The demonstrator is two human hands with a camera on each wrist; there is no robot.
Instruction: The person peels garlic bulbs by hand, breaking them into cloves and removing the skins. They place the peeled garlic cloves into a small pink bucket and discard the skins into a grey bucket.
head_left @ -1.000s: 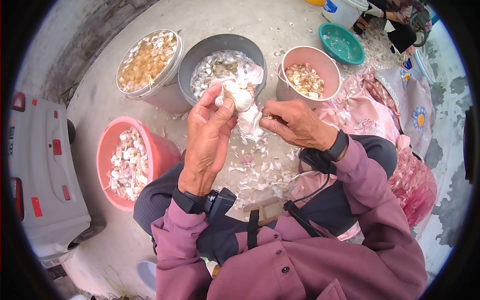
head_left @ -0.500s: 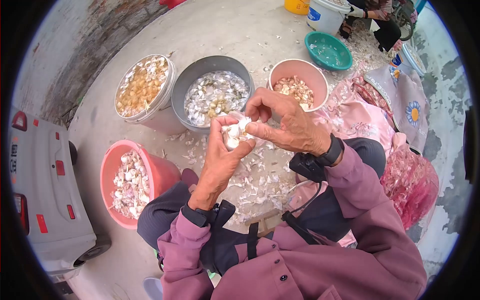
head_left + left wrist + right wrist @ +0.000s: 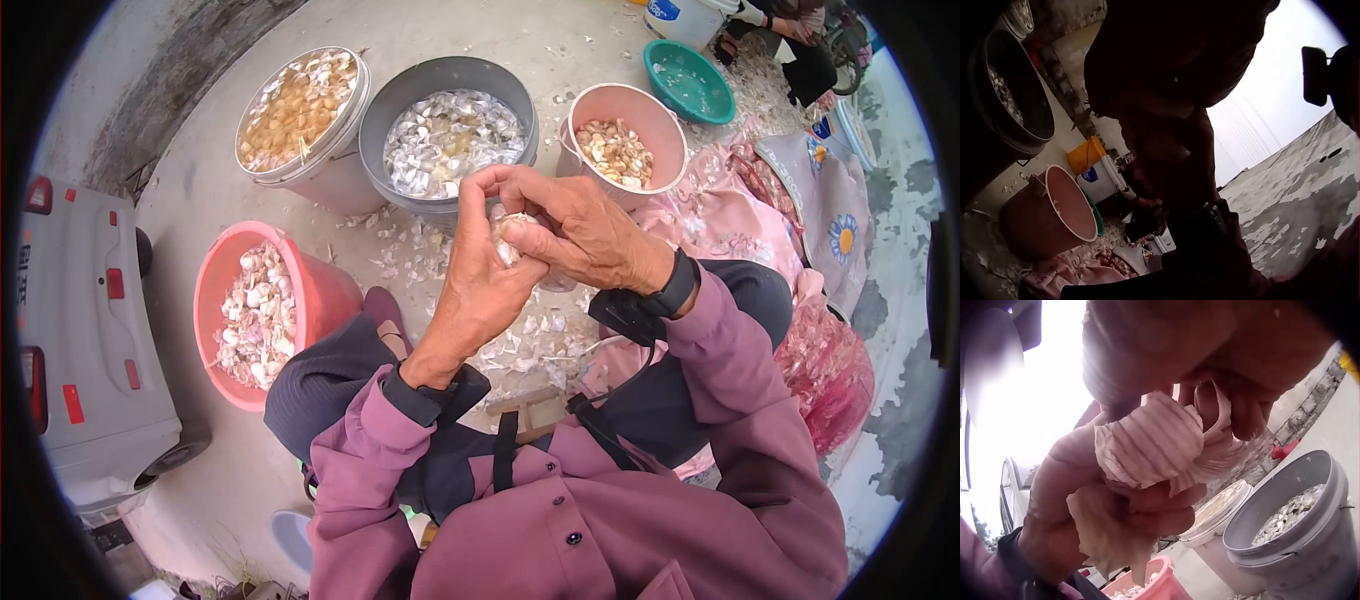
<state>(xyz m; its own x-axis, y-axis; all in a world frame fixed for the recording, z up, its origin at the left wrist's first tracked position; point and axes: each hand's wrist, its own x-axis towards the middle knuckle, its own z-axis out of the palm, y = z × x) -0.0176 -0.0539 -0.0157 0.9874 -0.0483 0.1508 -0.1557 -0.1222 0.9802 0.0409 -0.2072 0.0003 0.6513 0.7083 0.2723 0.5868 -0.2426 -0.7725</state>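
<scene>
A whitish garlic bulb (image 3: 512,235) is held between both hands above the floor, half hidden by the fingers in the head view. My left hand (image 3: 482,285) grips it from the left, with thumb and fingers curled round it. The right hand (image 3: 590,235) presses its thumb on the bulb while its fingers arch over the top. Seen from the right wrist, the garlic bulb (image 3: 1150,440) shows striped papery skin, and a curled strip of skin (image 3: 1219,425) stands off its side. Another skin flap (image 3: 1110,531) hangs below. Both hands are dark in the left wrist view.
Beyond the hands stand a grey bucket (image 3: 370,140) of cloves in water, a white bucket (image 3: 330,185) of soaking cloves, and a pink bucket (image 3: 665,150) of cloves. A salmon bucket (image 3: 325,300) of bulbs is at left. Skins (image 3: 540,345) litter the floor; another person sits far right.
The right hand was apart from the bulb, then came to it, and both hands now close round it. A large loose piece of skin hanging under the bulb no longer shows in the head view.
</scene>
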